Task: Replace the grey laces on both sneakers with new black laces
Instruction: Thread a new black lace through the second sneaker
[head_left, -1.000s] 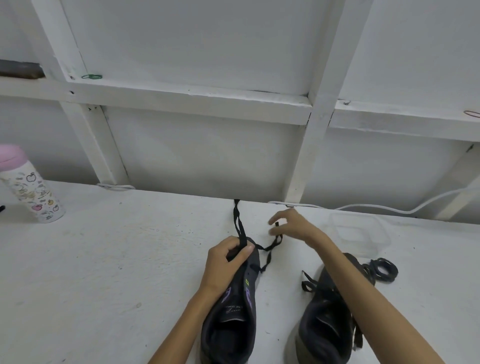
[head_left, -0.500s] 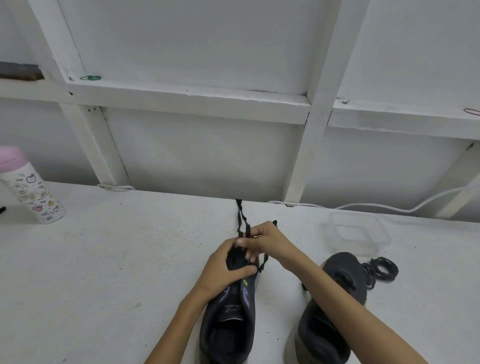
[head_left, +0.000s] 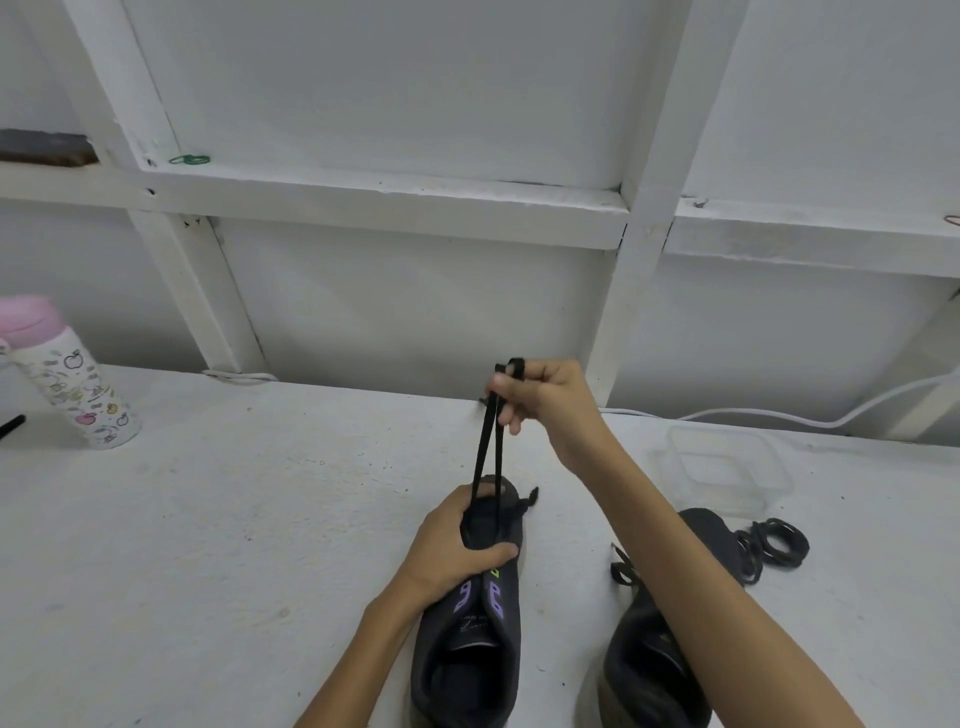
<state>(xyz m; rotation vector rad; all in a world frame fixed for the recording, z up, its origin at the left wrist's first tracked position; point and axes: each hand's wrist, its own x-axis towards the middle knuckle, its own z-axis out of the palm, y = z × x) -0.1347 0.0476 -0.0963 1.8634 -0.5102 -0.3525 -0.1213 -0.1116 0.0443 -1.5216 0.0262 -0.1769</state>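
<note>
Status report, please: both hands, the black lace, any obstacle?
Left hand grips the sneaker at its front. Right hand pinches black lace, two strands pulled up taut. Nothing seen blocking it.

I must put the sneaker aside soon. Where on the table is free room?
The widest bare patch of table lies between the bottle and the left sneaker. A narrow strip runs between the sneakers. The right is crowded: right sneaker, lace coil and clear box sit close together.

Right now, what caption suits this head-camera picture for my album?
Left hand steadies a dark sneaker while the right hand holds both strands of its black lace taut above it.
</note>
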